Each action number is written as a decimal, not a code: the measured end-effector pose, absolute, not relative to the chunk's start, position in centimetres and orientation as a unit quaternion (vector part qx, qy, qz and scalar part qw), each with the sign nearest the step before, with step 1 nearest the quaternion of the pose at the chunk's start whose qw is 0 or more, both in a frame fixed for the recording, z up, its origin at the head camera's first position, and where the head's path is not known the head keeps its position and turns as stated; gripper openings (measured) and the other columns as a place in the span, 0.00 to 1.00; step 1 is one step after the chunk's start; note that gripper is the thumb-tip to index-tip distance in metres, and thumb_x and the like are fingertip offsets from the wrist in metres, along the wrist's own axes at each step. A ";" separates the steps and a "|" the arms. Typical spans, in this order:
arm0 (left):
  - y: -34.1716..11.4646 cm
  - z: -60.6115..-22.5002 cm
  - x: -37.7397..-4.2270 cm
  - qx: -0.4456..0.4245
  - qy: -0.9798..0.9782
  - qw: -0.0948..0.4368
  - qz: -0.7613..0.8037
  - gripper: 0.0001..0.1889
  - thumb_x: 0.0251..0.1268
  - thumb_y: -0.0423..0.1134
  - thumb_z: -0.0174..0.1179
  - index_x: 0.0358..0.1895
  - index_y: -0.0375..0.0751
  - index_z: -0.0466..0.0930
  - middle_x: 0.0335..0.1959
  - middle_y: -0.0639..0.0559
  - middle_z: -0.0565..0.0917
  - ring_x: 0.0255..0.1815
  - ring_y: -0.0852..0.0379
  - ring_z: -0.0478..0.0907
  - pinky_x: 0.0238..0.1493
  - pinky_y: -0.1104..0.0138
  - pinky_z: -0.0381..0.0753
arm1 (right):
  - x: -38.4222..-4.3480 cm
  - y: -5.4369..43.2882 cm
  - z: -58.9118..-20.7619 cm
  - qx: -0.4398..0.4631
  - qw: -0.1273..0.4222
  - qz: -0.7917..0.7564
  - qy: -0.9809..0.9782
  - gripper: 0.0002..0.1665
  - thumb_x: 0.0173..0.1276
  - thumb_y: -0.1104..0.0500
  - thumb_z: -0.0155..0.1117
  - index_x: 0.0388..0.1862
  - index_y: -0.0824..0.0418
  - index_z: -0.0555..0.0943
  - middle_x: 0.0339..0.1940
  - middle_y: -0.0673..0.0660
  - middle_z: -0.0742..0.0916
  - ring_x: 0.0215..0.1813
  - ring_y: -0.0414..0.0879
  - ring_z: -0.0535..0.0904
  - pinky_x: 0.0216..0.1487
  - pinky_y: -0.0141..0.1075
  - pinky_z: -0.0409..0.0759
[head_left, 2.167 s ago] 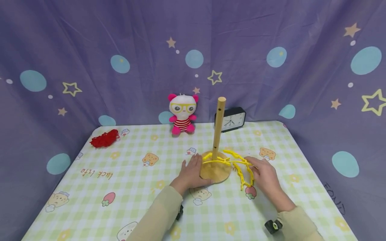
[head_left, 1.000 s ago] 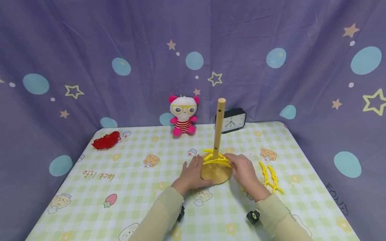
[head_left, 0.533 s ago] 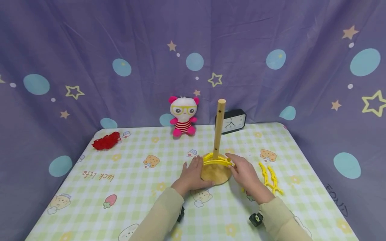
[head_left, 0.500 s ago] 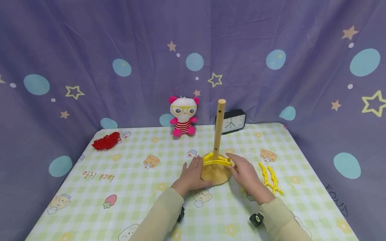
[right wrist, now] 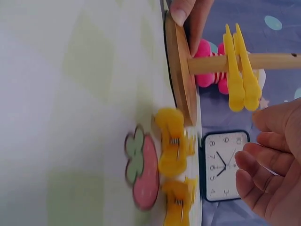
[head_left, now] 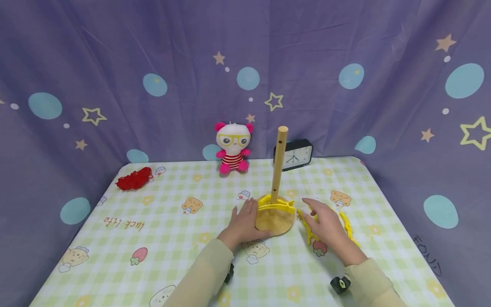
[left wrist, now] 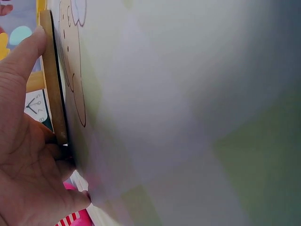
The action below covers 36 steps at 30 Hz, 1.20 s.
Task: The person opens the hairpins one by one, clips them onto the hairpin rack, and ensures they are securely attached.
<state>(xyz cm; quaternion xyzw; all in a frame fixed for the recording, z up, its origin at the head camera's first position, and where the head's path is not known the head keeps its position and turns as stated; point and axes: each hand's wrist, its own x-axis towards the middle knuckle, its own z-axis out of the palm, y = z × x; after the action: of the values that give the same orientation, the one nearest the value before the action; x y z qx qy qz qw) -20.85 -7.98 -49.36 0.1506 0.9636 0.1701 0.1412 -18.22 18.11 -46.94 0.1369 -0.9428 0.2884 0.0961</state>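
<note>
A wooden post (head_left: 278, 170) rises from a round wooden base (head_left: 274, 224). My left hand (head_left: 241, 221) holds the base's left edge; the left wrist view has its thumb on the rim (left wrist: 52, 84) and the other fingers farther along it. Around the foot of the post sit slim, curved yellow plastic pieces (head_left: 276, 207), seen edge-on as two pointed arms (right wrist: 242, 75) in the right wrist view. My right hand (head_left: 326, 224) hovers right of the base, fingers loosely bent, holding nothing. Below it lie more yellow pieces (head_left: 347, 226), with small metal springs visible in the right wrist view, partly hidden.
A panda plush (head_left: 232, 147) and a black alarm clock (head_left: 297, 154) stand at the table's back edge. A red tangled bundle (head_left: 134, 179) lies back left. The tablecloth (head_left: 172, 238) is checked; a purple curtain (head_left: 184, 76) hangs behind.
My right hand brought a yellow piece to the post's foot, adjusted it there, then let go and drew back right over the loose yellow pieces. My left hand stayed on the base.
</note>
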 end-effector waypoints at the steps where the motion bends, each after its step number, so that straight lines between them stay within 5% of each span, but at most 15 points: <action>1: -8.0 -49.4 -20.9 0.151 0.964 0.141 0.170 0.61 0.51 0.72 0.61 0.78 0.37 0.42 0.80 0.45 0.45 0.79 0.49 0.40 0.74 0.45 0.36 | -18.1 18.4 -46.9 0.133 0.096 0.286 -0.944 0.28 0.65 0.60 0.68 0.64 0.62 0.76 0.59 0.61 0.82 0.42 0.50 0.80 0.38 0.44 0.77; 15: -8.1 -49.4 -20.9 0.149 0.964 0.144 0.167 0.61 0.52 0.72 0.60 0.79 0.37 0.41 0.80 0.45 0.44 0.79 0.50 0.39 0.74 0.46 0.35 | -16.4 23.0 -47.7 0.108 0.108 0.297 -0.943 0.24 0.67 0.60 0.66 0.61 0.64 0.79 0.52 0.62 0.84 0.40 0.49 0.78 0.34 0.42 0.74; 24: -8.1 -49.3 -20.9 0.151 0.963 0.143 0.169 0.61 0.52 0.72 0.60 0.78 0.37 0.42 0.80 0.45 0.44 0.79 0.49 0.39 0.74 0.45 0.36 | -15.0 25.3 -47.8 0.068 0.091 0.299 -0.947 0.24 0.67 0.56 0.67 0.60 0.63 0.79 0.35 0.55 0.85 0.26 0.40 0.73 0.26 0.34 0.72; 31: -8.0 -49.3 -20.9 0.155 0.963 0.140 0.171 0.61 0.52 0.72 0.60 0.78 0.37 0.42 0.80 0.44 0.44 0.79 0.48 0.39 0.74 0.45 0.36 | -14.3 26.7 -48.0 0.037 0.068 0.282 -0.956 0.29 0.63 0.55 0.71 0.61 0.65 0.77 0.48 0.63 0.85 0.37 0.48 0.78 0.32 0.39 0.74; 36: -8.0 -49.4 -20.9 0.155 0.964 0.140 0.166 0.61 0.52 0.73 0.60 0.78 0.36 0.42 0.80 0.44 0.44 0.79 0.49 0.39 0.74 0.45 0.36 | -14.1 27.3 -48.2 0.014 0.033 0.264 -0.964 0.37 0.56 0.51 0.76 0.60 0.67 0.76 0.49 0.65 0.83 0.42 0.55 0.79 0.37 0.48 0.77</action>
<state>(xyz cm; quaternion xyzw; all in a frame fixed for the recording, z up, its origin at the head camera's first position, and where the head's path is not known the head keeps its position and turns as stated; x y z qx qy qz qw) -20.90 -8.02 -49.36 0.1549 0.9637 0.1664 0.1403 -14.13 27.31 -48.16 0.0136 -0.9639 0.2639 0.0330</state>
